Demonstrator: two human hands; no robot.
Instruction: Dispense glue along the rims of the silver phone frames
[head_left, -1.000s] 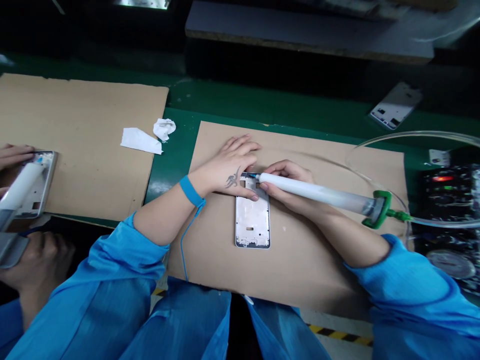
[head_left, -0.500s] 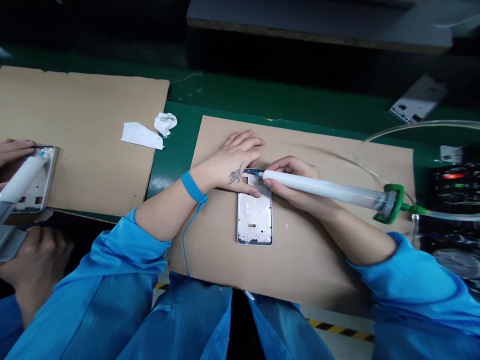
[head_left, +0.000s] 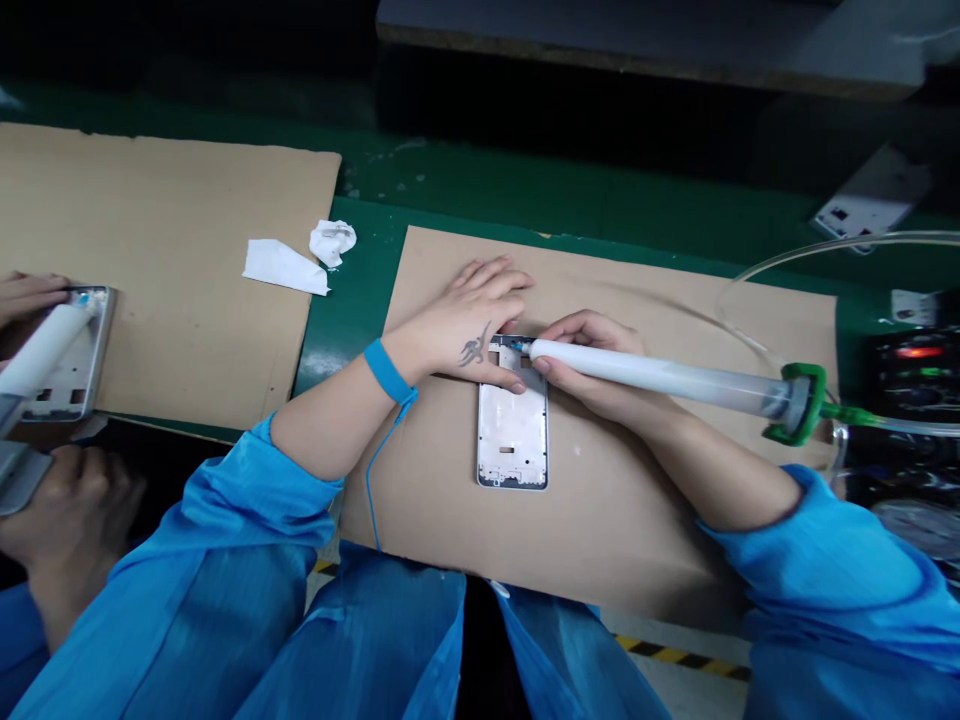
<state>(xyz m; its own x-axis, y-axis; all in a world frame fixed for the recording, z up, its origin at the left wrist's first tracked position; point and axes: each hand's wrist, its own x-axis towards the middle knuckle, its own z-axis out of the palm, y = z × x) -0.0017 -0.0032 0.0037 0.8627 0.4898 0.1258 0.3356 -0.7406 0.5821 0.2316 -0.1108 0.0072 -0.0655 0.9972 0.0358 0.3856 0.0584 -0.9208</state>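
the near half of the brown cardboard sheet (head_left: 637,520) lies bare below the silver phone frame (head_left: 514,430), leaving open room on both sides of the frame toward the body. the frame's far end is closed in. the left hand (head_left: 465,320) lies flat over its top left corner. the right hand (head_left: 592,370) comes in from the right, clasping a long white dispenser tube (head_left: 660,378) that slants low across the sheet's right half. a thin blue cord (head_left: 373,470) hangs by the sheet's left edge. on the right, a clear hose (head_left: 825,250) arcs over the sheet's corner and a dark control box (head_left: 911,380) walls that side. on the left, a strip of green table (head_left: 352,300) runs free, with two white paper scraps (head_left: 283,267) near its far end.
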